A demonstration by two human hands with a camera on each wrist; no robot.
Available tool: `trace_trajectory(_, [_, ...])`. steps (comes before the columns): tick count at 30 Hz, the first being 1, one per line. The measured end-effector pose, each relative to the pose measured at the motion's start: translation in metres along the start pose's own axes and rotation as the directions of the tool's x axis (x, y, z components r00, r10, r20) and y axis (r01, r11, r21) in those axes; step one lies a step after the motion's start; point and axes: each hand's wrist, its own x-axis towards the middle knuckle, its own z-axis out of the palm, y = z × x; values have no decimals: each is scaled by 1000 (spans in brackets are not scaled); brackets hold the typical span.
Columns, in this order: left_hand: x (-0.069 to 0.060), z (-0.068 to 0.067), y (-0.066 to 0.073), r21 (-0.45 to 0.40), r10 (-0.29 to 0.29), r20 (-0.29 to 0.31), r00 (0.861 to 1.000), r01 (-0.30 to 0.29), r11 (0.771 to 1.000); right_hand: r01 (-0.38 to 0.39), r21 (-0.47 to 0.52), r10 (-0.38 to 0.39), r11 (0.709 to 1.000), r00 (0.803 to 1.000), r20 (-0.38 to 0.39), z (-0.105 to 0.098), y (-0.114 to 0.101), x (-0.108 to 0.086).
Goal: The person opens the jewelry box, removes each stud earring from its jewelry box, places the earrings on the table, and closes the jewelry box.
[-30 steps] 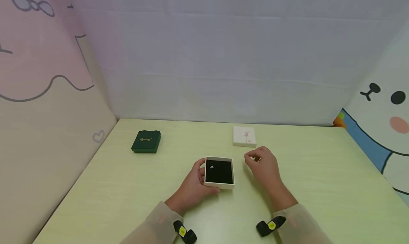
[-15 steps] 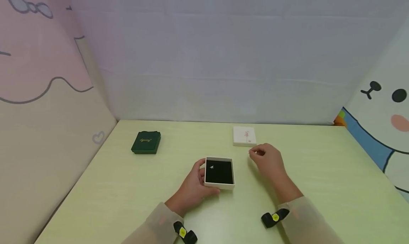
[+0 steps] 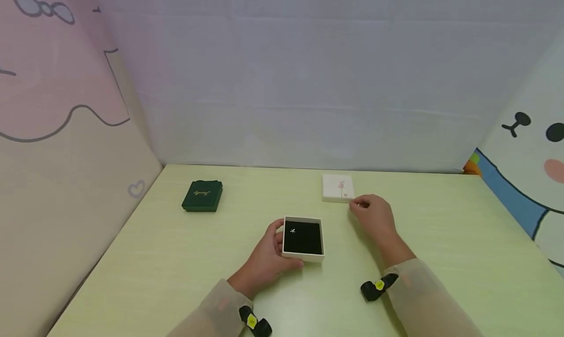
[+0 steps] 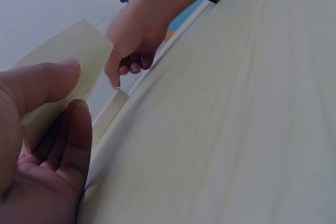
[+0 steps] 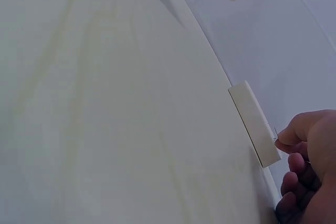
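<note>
In the head view my left hand (image 3: 266, 261) grips a small white jewelry box (image 3: 304, 257) from its left side, above the table. The box has a black pad (image 3: 306, 241) inside, with a tiny silver star-shaped piece (image 3: 293, 230) on it. My right hand (image 3: 374, 217) is at the near right corner of a white box lid (image 3: 335, 184) with a pink flower print. Thumb and index finger pinch a tiny piece with a thin pin (image 5: 276, 132), seen in the right wrist view; its exact kind is too small to tell.
A dark green box (image 3: 201, 196) with gold lettering stands at the back left of the pale wood table (image 3: 145, 268). A white cloth backdrop (image 3: 282, 82) rises behind the table. Printed sheets flank both sides.
My right hand has moved away from the held box, to the right and back, up to the white lid's corner. My left hand and the jewelry box have stayed in place.
</note>
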Motion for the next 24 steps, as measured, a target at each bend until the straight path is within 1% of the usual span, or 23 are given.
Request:
trace_trajectory(3, [1, 1, -1, -8, -3, 6, 1000, 3, 1000, -12, 14, 12, 1000, 1000, -9, 2, 7, 0])
trace_trajectory(8, [2, 2, -1, -17, -11, 9, 1000, 11, 1000, 0, 28, 1, 1000, 999, -32, 4, 14, 0])
trace_trajectory(15, [-1, 0, 0, 5, -21, 1, 1000, 21, 1000, 23, 14, -22, 1000, 999, -28, 8, 15, -1])
trace_trajectory(24, [0, 0, 0, -12, -12, 14, 1000, 13, 1000, 40, -20, -40, 999, 999, -28, 12, 16, 1])
